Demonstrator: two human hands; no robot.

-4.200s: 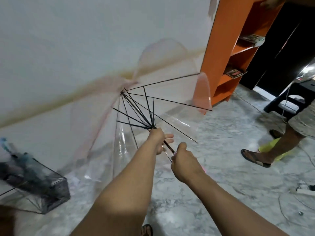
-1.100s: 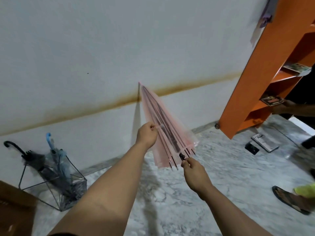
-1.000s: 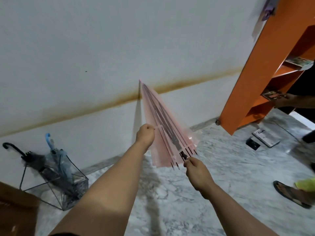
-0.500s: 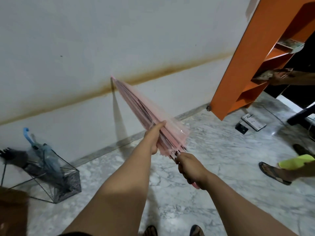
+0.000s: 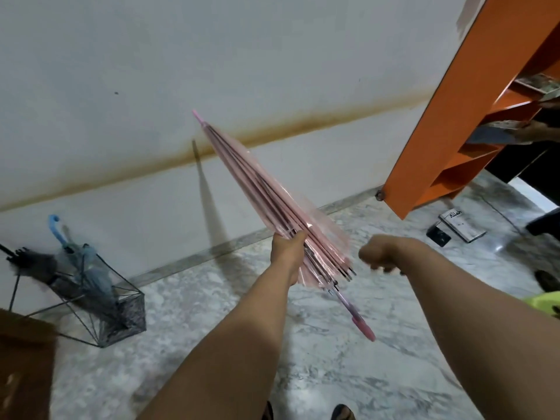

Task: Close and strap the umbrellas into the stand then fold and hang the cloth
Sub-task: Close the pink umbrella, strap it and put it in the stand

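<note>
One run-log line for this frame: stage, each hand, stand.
stage: strapping pending | left hand: grips closed pink umbrella | right hand: curled, holding nothing | wire stand: two umbrellas inside

three umbrellas: a pink one (image 5: 272, 204) held mid-scene, a blue one (image 5: 88, 268) and a black one (image 5: 33, 262) in one wire stand (image 5: 100, 310) far left.

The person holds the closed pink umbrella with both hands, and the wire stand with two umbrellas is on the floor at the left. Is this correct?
Not quite. In the head view only the left hand grips the closed pink umbrella; the right hand is off it, curled and holding nothing. The wire stand with two umbrellas is indeed on the floor at the left.
</note>
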